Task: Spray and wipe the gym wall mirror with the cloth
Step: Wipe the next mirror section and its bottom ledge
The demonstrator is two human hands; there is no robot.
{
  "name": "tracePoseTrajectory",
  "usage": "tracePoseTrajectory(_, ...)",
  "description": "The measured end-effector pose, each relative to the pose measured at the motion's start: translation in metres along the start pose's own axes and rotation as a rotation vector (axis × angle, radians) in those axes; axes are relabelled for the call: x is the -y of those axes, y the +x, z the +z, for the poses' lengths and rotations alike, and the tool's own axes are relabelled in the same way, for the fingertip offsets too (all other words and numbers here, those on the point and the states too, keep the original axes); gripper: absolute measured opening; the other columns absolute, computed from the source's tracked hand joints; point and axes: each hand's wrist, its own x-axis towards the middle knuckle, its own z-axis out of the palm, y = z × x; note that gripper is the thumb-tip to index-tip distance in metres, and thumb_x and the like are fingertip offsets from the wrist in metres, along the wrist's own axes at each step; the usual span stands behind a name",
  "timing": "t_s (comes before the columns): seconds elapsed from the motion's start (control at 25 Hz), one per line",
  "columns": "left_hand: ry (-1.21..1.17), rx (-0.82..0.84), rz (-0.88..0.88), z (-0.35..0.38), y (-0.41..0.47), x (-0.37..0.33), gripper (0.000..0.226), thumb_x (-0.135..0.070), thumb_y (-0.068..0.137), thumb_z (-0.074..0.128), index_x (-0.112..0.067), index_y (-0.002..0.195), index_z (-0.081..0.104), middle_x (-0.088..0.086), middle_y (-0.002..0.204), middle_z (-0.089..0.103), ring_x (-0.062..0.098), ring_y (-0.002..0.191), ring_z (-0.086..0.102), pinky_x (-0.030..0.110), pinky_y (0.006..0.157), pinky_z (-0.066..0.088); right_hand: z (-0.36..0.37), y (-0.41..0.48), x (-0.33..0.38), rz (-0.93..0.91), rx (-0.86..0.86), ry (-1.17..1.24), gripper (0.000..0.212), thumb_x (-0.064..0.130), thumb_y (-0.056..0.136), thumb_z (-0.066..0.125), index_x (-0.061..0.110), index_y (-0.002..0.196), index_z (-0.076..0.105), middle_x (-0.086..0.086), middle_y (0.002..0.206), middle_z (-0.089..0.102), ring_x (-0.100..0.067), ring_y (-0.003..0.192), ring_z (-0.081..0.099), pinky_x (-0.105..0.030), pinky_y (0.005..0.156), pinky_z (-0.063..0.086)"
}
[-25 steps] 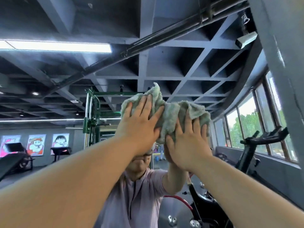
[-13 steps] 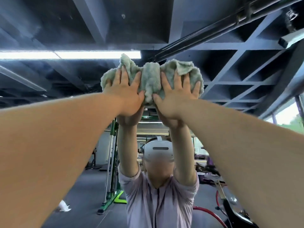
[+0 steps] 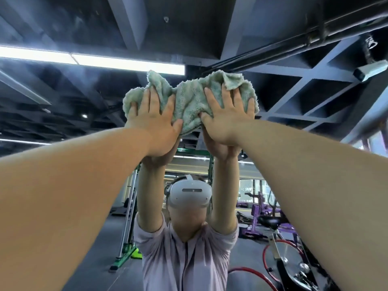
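Note:
The wall mirror point(image 3: 63, 97) fills the view and reflects the gym and a person with both arms raised. A crumpled pale green cloth point(image 3: 189, 99) is pressed flat against the glass, high up near the reflected ceiling. My left hand point(image 3: 155, 120) presses the cloth's left half with straight, spread fingers. My right hand point(image 3: 226, 116) presses the right half the same way. Both arms are stretched up and forward. No spray bottle is in view.
The mirror reflects a dark coffered ceiling with a long strip light point(image 3: 92, 59), a green cable rack point(image 3: 126, 238), purple machines point(image 3: 258, 211) and an exercise bike point(image 3: 289, 261) at the lower right. A grey pillar edge point(image 3: 369, 114) stands at the far right.
Both hands have pushed the cloth upward on the glass, from face height to near the reflected ceiling light. My view has tilted up and left with them.

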Motion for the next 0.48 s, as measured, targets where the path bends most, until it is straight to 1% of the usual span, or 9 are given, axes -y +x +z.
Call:
tracePoseTrajectory(0.12,-0.003,-0.004,-0.034,0.015,-0.026,0.006,0.067,-0.051,0.099,0.011,-0.021,0.152,-0.018,0.019,0.157,-0.024,0.029,0.145,-0.025,0.053,0.118,-0.004,0.013,-0.025,0.006,-0.009,0.003,-0.035,0.064,0.059,0.098,0.016,0.041,0.148,-0.02,-0.002,0.159,-0.026,-0.028,0.145,-0.024,-0.055,0.113,-0.019)
tracePoseTrajectory(0.24,-0.01,0.066,-0.027,0.035,-0.075,-0.006,0.069,-0.051,0.098,0.011,-0.019,0.151,-0.019,0.021,0.156,-0.025,0.032,0.144,-0.026,0.055,0.118,-0.003,0.034,-0.082,0.004,-0.002,0.096,-0.061,0.064,0.059,0.098,0.013,0.04,0.147,-0.024,-0.002,0.158,-0.027,-0.029,0.144,-0.026,-0.056,0.112,-0.02)
tracePoseTrajectory(0.32,-0.04,0.061,-0.037,0.053,-0.099,-0.013,0.069,-0.051,0.098,0.011,-0.018,0.151,-0.019,0.023,0.155,-0.024,0.034,0.144,-0.026,0.055,0.117,-0.003,0.053,-0.117,0.0,0.003,0.117,-0.057,0.063,0.058,0.098,0.01,0.039,0.146,-0.027,-0.003,0.158,-0.027,-0.03,0.144,-0.027,-0.056,0.112,-0.022)
tracePoseTrajectory(0.4,-0.048,0.081,-0.019,0.062,-0.134,-0.02,0.07,-0.05,0.096,0.009,-0.018,0.151,-0.018,0.024,0.156,-0.022,0.035,0.144,-0.023,0.055,0.116,-0.003,0.067,-0.162,0.002,-0.001,0.192,-0.038,0.062,0.056,0.098,0.007,0.038,0.144,-0.03,-0.003,0.158,-0.026,-0.03,0.143,-0.028,-0.056,0.111,-0.023)
tracePoseTrajectory(0.44,-0.037,0.107,-0.012,0.065,-0.151,-0.024,0.07,-0.05,0.095,0.008,-0.017,0.152,-0.016,0.025,0.156,-0.02,0.036,0.145,-0.021,0.055,0.116,-0.001,0.072,-0.18,0.002,-0.003,0.229,-0.039,0.062,0.056,0.098,0.007,0.038,0.144,-0.03,-0.003,0.159,-0.025,-0.031,0.144,-0.027,-0.056,0.111,-0.023)
tracePoseTrajectory(0.48,-0.028,0.109,-0.019,0.067,-0.162,-0.026,0.071,-0.049,0.093,0.009,-0.017,0.153,-0.014,0.026,0.156,-0.018,0.037,0.145,-0.018,0.056,0.116,0.002,0.076,-0.191,0.002,0.002,0.232,-0.045,0.062,0.056,0.098,0.007,0.038,0.144,-0.03,-0.003,0.16,-0.022,-0.031,0.144,-0.027,-0.056,0.111,-0.023)
